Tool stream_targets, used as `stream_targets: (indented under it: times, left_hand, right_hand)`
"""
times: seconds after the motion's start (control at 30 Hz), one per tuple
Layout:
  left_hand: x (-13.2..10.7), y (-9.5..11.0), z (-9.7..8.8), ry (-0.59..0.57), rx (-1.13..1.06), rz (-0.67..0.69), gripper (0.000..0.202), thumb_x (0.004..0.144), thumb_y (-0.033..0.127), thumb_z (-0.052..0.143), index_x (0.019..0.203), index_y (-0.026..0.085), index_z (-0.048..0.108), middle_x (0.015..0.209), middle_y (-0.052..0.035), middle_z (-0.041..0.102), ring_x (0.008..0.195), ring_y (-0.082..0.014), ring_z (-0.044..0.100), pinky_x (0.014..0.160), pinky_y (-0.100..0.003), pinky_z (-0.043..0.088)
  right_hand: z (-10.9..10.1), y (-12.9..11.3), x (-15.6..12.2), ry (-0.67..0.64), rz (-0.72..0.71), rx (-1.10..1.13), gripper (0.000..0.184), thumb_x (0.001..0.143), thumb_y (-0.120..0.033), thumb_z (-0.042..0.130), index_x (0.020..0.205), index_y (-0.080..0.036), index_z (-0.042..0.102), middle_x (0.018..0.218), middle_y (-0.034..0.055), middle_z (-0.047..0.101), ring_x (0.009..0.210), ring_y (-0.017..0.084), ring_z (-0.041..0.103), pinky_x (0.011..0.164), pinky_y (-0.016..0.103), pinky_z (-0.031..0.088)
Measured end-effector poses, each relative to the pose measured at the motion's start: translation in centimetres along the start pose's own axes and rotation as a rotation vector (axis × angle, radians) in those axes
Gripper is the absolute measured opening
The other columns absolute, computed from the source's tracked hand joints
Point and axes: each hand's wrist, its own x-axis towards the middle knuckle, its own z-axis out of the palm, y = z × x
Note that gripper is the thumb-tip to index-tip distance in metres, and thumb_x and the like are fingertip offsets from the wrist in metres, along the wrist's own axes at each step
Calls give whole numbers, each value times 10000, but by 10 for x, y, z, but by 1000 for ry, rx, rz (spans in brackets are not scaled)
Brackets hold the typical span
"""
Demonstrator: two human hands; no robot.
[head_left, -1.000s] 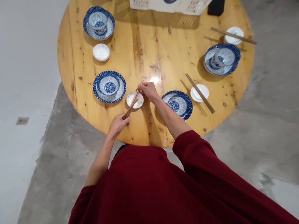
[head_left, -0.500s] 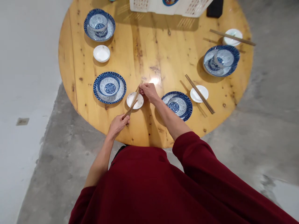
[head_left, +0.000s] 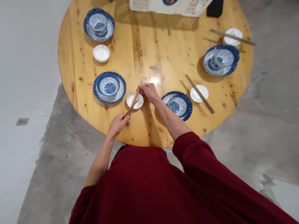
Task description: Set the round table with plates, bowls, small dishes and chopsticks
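Observation:
Wooden chopsticks (head_left: pixel 135 101) slant over a small white dish (head_left: pixel 132 104) near the table's front edge. My left hand (head_left: pixel 118 125) is closed round their lower ends. With its fingertips, my right hand (head_left: pixel 147 90) pinches chopsticks near the upper end. How many sticks each hand holds cannot be made out. To the left of the dish is a blue-patterned plate (head_left: pixel 96 95) with a matching bowl (head_left: pixel 109 86) on it. Under my right forearm, a second blue-patterned plate (head_left: pixel 187 100) with a bowl (head_left: pixel 174 107) is partly covered.
Chopsticks (head_left: pixel 200 93) lie across a white dish (head_left: pixel 203 91) at right; another pair (head_left: pixel 232 36) rests on a white bowl (head_left: pixel 230 42) farther back. Stacked blue bowls (head_left: pixel 211 70) stand beside it. At back left are more blue bowls (head_left: pixel 109 34) and a white bowl (head_left: pixel 101 53). A white basket (head_left: pixel 154 7) and black phone (head_left: pixel 215 8) sit behind.

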Motion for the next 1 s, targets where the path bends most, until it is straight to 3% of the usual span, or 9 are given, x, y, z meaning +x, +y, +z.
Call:
stream_targets:
  times: [0.37,0.53,0.67,0.77,0.9,1.0]
  left_hand:
    - [0,0,0,-11,8,4,386,900,511,546,741,194,697,695,-44,704,616,-170,599,596,-269,425]
    - [-1,0,-2,1,56,9,471,939,584,507,745,194,686,680,-34,682,609,-166,587,582,-265,393]
    - [-10,3,-9,86,165,28,473,964,586,478,785,205,693,709,-23,680,645,-175,591,607,-277,369]
    - [-24,6,-17,176,191,-14,458,969,572,476,784,210,689,784,-39,724,707,-189,624,662,-290,394]
    - [-51,6,-23,274,156,-68,452,973,563,470,779,209,675,876,-59,756,799,-202,656,722,-303,421]
    - [-70,3,-25,300,74,-77,469,971,571,473,760,206,677,948,-65,774,816,-195,654,751,-307,437]
  right_hand:
    - [1,-2,-2,15,5,-11,297,875,-153,663,594,-174,570,528,-32,558,509,74,542,527,174,448]
    - [0,0,-2,23,1,-17,300,902,-214,680,628,-177,564,585,-18,595,542,76,580,535,167,468]
    - [-6,8,3,43,-15,-7,306,905,-306,713,675,-196,545,625,-15,594,558,86,585,531,181,481]
    - [-18,14,4,130,-101,-47,261,909,-408,702,783,-208,591,693,-7,615,651,118,644,570,200,513]
    - [-33,10,-25,216,-280,-114,260,961,-469,581,976,-227,674,860,17,684,823,150,720,650,219,545]
    - [-25,-3,-72,136,-297,-125,287,969,-487,567,1040,-244,701,936,38,716,861,170,729,687,248,565]
